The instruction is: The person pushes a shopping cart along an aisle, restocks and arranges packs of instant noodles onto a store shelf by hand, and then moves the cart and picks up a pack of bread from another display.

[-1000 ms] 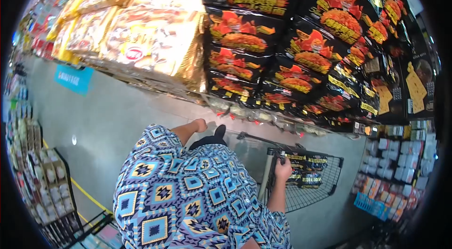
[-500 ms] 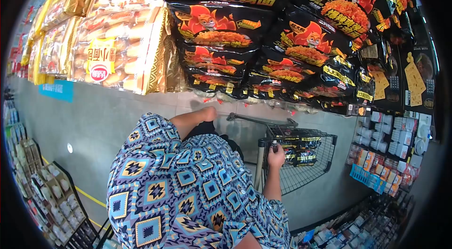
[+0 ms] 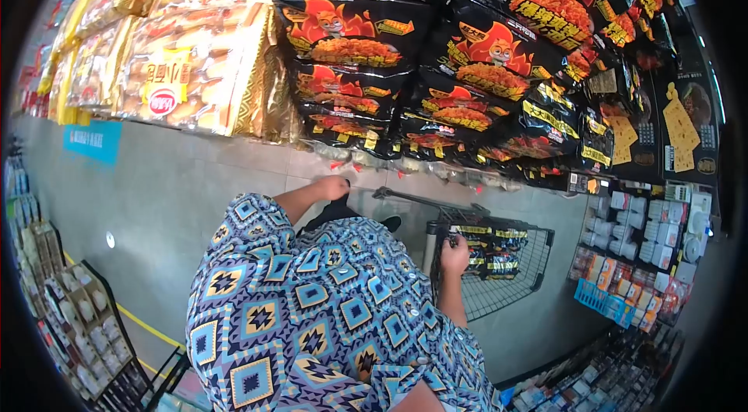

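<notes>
My right hand (image 3: 455, 254) is wrapped round the handle of a wire shopping cart (image 3: 538, 260), with a small dark thing showing at the fingers. Black packs with yellow bands (image 3: 491, 252) lie inside the cart. My left hand (image 3: 333, 187) hangs in front of my body, over my dark trousers and short of the shelf; its fingers are too hidden to make out. Ahead are stacked black noodle packs (image 3: 487, 61) with a red flame cartoon figure, and to their left gold-edged clear bags of bread rolls (image 3: 187, 69).
A blue sign (image 3: 92, 142) hangs at the shelf's left edge. At the right stands a rack with white goods and a blue basket (image 3: 604, 301). A display rack (image 3: 86, 314) stands at lower left beside a yellow floor line (image 3: 148, 328). More shelves fill the lower right.
The shelf and its packs look larger and sit further left than a second ago. My right hand has stayed on the cart handle. A dark shoe shows in a different place beside my trousers.
</notes>
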The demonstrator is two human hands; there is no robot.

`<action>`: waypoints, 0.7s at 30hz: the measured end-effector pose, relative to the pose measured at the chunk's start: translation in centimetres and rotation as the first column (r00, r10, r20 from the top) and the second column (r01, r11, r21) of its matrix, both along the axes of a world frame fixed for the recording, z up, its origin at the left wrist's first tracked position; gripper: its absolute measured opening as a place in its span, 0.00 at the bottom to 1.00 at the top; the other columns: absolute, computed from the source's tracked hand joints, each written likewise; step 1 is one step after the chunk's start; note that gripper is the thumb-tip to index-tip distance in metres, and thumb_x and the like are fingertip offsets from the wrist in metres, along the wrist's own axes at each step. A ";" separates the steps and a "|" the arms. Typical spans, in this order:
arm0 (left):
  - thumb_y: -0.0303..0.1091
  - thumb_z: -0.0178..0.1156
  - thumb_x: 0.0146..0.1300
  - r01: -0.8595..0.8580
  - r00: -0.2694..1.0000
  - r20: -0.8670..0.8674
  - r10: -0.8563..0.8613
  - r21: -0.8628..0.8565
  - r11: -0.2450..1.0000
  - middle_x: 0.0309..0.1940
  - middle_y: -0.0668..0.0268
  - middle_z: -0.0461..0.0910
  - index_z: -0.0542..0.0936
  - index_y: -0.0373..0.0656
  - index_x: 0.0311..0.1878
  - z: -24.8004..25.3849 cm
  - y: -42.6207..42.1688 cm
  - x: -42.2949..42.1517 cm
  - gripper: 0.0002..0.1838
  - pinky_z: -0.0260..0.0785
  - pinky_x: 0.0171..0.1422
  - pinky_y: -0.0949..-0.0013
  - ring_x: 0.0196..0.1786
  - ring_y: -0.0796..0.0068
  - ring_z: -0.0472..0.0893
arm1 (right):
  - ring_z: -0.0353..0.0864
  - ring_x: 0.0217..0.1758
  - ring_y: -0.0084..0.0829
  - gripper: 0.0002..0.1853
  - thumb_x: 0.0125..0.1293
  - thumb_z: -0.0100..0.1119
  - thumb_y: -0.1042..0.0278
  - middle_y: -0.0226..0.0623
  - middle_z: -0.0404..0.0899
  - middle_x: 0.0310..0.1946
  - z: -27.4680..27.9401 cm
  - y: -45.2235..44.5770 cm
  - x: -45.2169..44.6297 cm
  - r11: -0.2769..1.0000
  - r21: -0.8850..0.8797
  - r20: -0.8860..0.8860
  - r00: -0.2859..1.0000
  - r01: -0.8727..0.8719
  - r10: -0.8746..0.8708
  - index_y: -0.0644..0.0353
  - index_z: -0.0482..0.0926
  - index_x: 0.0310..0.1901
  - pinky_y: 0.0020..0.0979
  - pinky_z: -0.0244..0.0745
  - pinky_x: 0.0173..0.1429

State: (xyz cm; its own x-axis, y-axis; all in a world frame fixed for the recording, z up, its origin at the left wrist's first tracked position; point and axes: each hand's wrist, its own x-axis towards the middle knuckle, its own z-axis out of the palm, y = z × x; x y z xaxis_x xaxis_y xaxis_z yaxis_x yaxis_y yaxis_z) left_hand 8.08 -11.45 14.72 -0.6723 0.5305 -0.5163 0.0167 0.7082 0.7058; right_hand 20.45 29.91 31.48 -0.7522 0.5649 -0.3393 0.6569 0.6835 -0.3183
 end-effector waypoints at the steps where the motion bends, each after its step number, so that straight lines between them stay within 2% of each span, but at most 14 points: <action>1: 0.47 0.55 0.69 -0.064 0.997 -0.026 0.066 0.080 0.995 0.40 0.50 0.84 0.85 0.42 0.43 2.2 1.9 0.1 0.18 0.75 0.54 0.53 0.47 0.49 0.83 | 0.84 0.51 0.50 0.22 0.59 0.67 0.58 0.49 0.85 0.47 -0.4 0.5 -0.2 1.000 -0.014 -0.013 1.000 0.002 -0.002 0.58 0.82 0.54 0.45 0.77 0.56; 2: 0.47 0.55 0.69 -0.123 0.990 -0.047 0.131 0.158 0.980 0.39 0.51 0.84 0.85 0.43 0.43 4.1 3.5 0.1 0.17 0.76 0.53 0.53 0.45 0.50 0.84 | 0.84 0.51 0.50 0.23 0.59 0.67 0.58 0.49 0.85 0.47 -1.2 1.3 -0.1 1.000 -0.030 -0.022 1.000 0.005 -0.006 0.59 0.82 0.54 0.45 0.77 0.56; 3: 0.48 0.55 0.71 -0.083 0.994 -0.061 0.095 0.177 0.981 0.41 0.53 0.85 0.85 0.43 0.46 7.7 5.0 -0.5 0.18 0.75 0.54 0.55 0.46 0.51 0.84 | 0.84 0.52 0.51 0.24 0.59 0.67 0.57 0.49 0.85 0.49 -2.5 2.4 -0.1 1.000 -0.022 0.015 1.000 0.012 -0.012 0.59 0.82 0.54 0.45 0.77 0.56; 4: 0.49 0.54 0.72 -0.041 0.996 -0.075 0.057 0.197 0.980 0.43 0.55 0.85 0.84 0.44 0.50 12.3 6.4 -1.2 0.20 0.75 0.55 0.56 0.47 0.53 0.84 | 0.84 0.52 0.51 0.24 0.58 0.68 0.56 0.49 0.85 0.48 -2.4 2.5 -0.3 0.999 -0.032 -0.046 0.999 0.027 -0.028 0.59 0.82 0.54 0.46 0.77 0.57; 6: 0.46 0.55 0.72 -0.012 0.972 -0.228 0.064 0.222 0.975 0.43 0.55 0.85 0.84 0.44 0.51 20.5 7.9 -2.0 0.17 0.76 0.54 0.58 0.47 0.55 0.84 | 0.84 0.52 0.52 0.23 0.59 0.68 0.56 0.49 0.85 0.48 -3.2 3.7 -0.7 1.000 0.005 -0.034 0.999 0.026 -0.026 0.59 0.82 0.53 0.45 0.76 0.57; 7: 0.42 0.58 0.70 -0.021 0.918 -0.363 0.158 0.355 0.935 0.43 0.55 0.85 0.84 0.44 0.51 23.4 8.5 -2.5 0.15 0.76 0.54 0.58 0.47 0.55 0.84 | 0.84 0.52 0.52 0.23 0.59 0.68 0.56 0.49 0.85 0.48 -3.5 4.3 -0.9 0.999 -0.016 -0.028 0.999 0.041 -0.041 0.59 0.82 0.53 0.46 0.76 0.57; 8: 0.39 0.60 0.69 0.000 0.840 -0.477 0.261 0.480 0.877 0.43 0.55 0.85 0.84 0.43 0.51 25.9 8.7 -3.2 0.14 0.76 0.53 0.57 0.47 0.55 0.84 | 0.84 0.52 0.51 0.22 0.59 0.68 0.56 0.49 0.85 0.48 -3.0 4.4 -1.2 0.999 -0.003 -0.019 0.999 0.050 -0.051 0.59 0.82 0.53 0.46 0.76 0.57; 9: 0.35 0.61 0.67 0.036 0.706 -0.618 0.345 0.518 0.854 0.44 0.55 0.85 0.84 0.42 0.51 27.8 8.4 -4.2 0.13 0.76 0.55 0.57 0.48 0.54 0.84 | 0.84 0.52 0.51 0.23 0.59 0.68 0.56 0.49 0.85 0.48 -3.4 4.9 -1.3 0.999 -0.008 -0.028 0.998 0.053 -0.054 0.59 0.82 0.53 0.46 0.76 0.57; 10: 0.31 0.62 0.65 0.080 0.543 -0.724 0.425 0.548 0.833 0.44 0.55 0.85 0.84 0.40 0.51 29.8 8.1 -5.3 0.13 0.76 0.56 0.56 0.49 0.54 0.84 | 0.84 0.52 0.51 0.23 0.59 0.68 0.56 0.49 0.85 0.48 -3.7 5.4 -1.4 0.998 -0.013 -0.035 0.998 0.056 -0.057 0.59 0.82 0.53 0.46 0.76 0.57; 12: 0.30 0.64 0.61 0.044 0.240 -0.838 0.491 0.514 0.857 0.51 0.51 0.83 0.82 0.37 0.54 34.3 6.9 -7.6 0.17 0.73 0.64 0.53 0.56 0.50 0.81 | 0.84 0.52 0.51 0.23 0.60 0.68 0.55 0.49 0.85 0.48 -3.1 5.8 -1.8 0.997 -0.021 -0.029 0.997 0.069 -0.069 0.59 0.82 0.53 0.46 0.76 0.57; 14: 0.27 0.63 0.60 -0.083 0.031 -0.898 0.439 0.435 0.897 0.59 0.49 0.78 0.78 0.34 0.59 37.1 5.6 -9.2 0.23 0.67 0.71 0.52 0.64 0.47 0.76 | 0.84 0.53 0.51 0.24 0.60 0.68 0.53 0.50 0.85 0.49 -2.7 6.4 -2.2 0.997 -0.030 -0.024 0.997 0.075 -0.076 0.59 0.82 0.54 0.46 0.76 0.57; 15: 0.27 0.63 0.60 -0.090 0.003 -0.897 0.442 0.440 0.894 0.61 0.48 0.77 0.76 0.34 0.61 37.8 5.1 -10.0 0.24 0.65 0.72 0.52 0.66 0.47 0.75 | 0.84 0.53 0.51 0.25 0.61 0.68 0.52 0.50 0.85 0.49 -3.3 6.9 -2.2 0.997 0.007 -0.019 0.997 0.072 -0.072 0.58 0.81 0.56 0.46 0.76 0.57; 18: 0.28 0.63 0.61 -0.106 -0.048 -0.903 0.426 0.429 0.897 0.63 0.47 0.75 0.72 0.32 0.65 39.0 4.1 -11.8 0.28 0.63 0.74 0.51 0.69 0.46 0.72 | 0.84 0.53 0.51 0.26 0.61 0.68 0.52 0.50 0.85 0.49 -3.5 8.0 -2.3 0.996 -0.028 -0.020 0.997 0.080 -0.081 0.58 0.81 0.57 0.45 0.76 0.57; 21: 0.31 0.64 0.62 -0.200 -0.073 -0.917 0.392 0.398 0.895 0.68 0.46 0.70 0.69 0.32 0.69 39.3 3.9 -13.0 0.32 0.58 0.77 0.50 0.73 0.45 0.67 | 0.84 0.53 0.50 0.25 0.61 0.68 0.51 0.49 0.85 0.48 -3.2 8.0 -2.3 0.996 -0.015 -0.027 0.996 0.085 -0.086 0.58 0.81 0.56 0.45 0.76 0.57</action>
